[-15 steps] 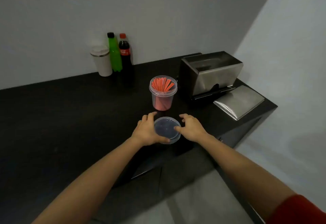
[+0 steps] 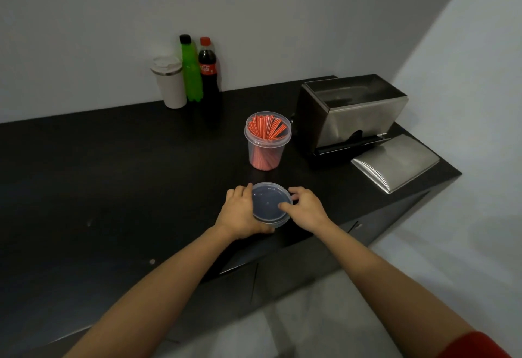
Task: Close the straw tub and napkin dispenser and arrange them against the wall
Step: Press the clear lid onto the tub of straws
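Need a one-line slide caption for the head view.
Both hands, left and right, grip a clear round plastic lid before an open tub of red straws.

Left arm: bare forearm, entering from 7 o'clock, running up toward centre. Left hand (image 2: 242,212): palm down, fingers curled around the lid (image 2: 268,202) at its 9 o'clock edge, thumb under the near rim. Right arm: bare forearm with red sleeve at 5 o'clock. Right hand (image 2: 306,208): palm down, fingertips touching the lid's 3 o'clock edge, thumb on top.
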Demonstrator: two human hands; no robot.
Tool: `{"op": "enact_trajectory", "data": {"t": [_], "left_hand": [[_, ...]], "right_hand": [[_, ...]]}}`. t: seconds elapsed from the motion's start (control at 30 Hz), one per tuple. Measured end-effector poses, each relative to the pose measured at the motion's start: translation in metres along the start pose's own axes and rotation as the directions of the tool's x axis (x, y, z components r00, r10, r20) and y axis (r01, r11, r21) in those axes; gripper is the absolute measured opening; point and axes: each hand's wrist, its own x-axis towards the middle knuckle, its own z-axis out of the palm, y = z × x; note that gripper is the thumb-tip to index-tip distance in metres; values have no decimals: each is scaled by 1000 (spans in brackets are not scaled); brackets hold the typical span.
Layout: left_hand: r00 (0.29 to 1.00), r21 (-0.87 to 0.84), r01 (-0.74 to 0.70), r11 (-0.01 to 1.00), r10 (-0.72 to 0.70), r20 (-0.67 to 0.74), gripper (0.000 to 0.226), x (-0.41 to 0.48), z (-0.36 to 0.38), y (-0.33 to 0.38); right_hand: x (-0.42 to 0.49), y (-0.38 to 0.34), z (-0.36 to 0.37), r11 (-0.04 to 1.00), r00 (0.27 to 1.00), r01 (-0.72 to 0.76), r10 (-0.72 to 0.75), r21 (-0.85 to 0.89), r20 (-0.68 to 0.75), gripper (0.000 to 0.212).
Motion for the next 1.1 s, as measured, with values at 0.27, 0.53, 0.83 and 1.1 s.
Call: {"op": "enact_trajectory", "data": {"t": [0.27,0.53,0.83,1.1], "left_hand": [[998,-92,14,996,-19,-59,124,-3,6,-3],[985,-227,-71,971,32,-169,124,-9,12,-2],[977,-446,-144,883,55,-208,123,-8,9,11],[968,-741,-48,670,-151,-199,38,5,-7,29]], "right_hand": [[6,2,-4,940,978,-205,188,272,86,62],[6,4,-9,839,968,-251,216,483,127,40],[-2,6,-24,699,978,-205,178,686,111,34],[1,5,-44,664,997,-70,63,744,38,32]]}}
